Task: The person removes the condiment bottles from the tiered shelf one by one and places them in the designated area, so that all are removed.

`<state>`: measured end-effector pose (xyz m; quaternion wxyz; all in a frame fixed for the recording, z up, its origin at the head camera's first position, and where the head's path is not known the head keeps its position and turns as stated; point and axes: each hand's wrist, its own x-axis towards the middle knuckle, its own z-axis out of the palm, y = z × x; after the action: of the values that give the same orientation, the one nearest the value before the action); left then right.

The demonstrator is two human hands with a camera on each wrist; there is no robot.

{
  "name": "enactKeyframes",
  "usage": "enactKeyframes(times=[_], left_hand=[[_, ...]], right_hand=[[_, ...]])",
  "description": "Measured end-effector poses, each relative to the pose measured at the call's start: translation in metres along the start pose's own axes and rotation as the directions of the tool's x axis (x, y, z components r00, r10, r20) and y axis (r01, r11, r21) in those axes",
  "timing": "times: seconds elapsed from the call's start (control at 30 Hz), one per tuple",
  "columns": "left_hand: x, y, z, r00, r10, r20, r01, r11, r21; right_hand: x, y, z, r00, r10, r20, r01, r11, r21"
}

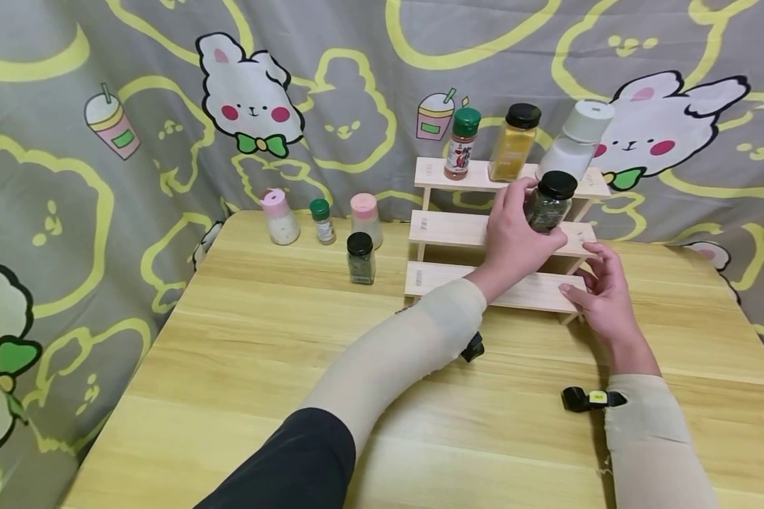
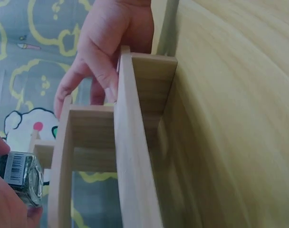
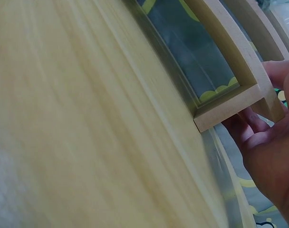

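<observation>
My left hand (image 1: 512,240) grips a glass spice jar (image 1: 546,212) with a black lid and dark green contents. It holds the jar over the right part of the middle shelf of a three-tier wooden rack (image 1: 452,227). In the left wrist view the jar's underside (image 2: 33,185) and a barcode label show. My right hand (image 1: 608,304) holds the right end of the rack. Its thumb lies on the lowest shelf, with the fingers round the side behind. On the top shelf stand a green-capped bottle (image 1: 460,148), a yellow spice jar (image 1: 513,145) and a white-capped shaker (image 1: 573,141).
Left of the rack, a second black-lidded jar (image 1: 361,261), a small green-capped bottle (image 1: 322,225) and two pink-capped shakers (image 1: 281,219) stand on the wooden table (image 1: 229,367). A patterned curtain (image 1: 344,113) hangs close behind. Black wrist straps with devices (image 1: 586,399) sit at both forearms.
</observation>
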<state>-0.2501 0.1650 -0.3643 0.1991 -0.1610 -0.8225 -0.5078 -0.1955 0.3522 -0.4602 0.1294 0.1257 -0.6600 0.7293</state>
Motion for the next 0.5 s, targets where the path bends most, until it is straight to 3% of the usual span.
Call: enactKeyframes(times=[0.5], left_hand=[[-0.001,0.005,-0.032,0.997,0.075,-0.028,-0.076,0.996,-0.045]], right_hand=[[0.0,-0.001,0.002,1.0,0.018,-0.005,-0.018,0.999,0.035]])
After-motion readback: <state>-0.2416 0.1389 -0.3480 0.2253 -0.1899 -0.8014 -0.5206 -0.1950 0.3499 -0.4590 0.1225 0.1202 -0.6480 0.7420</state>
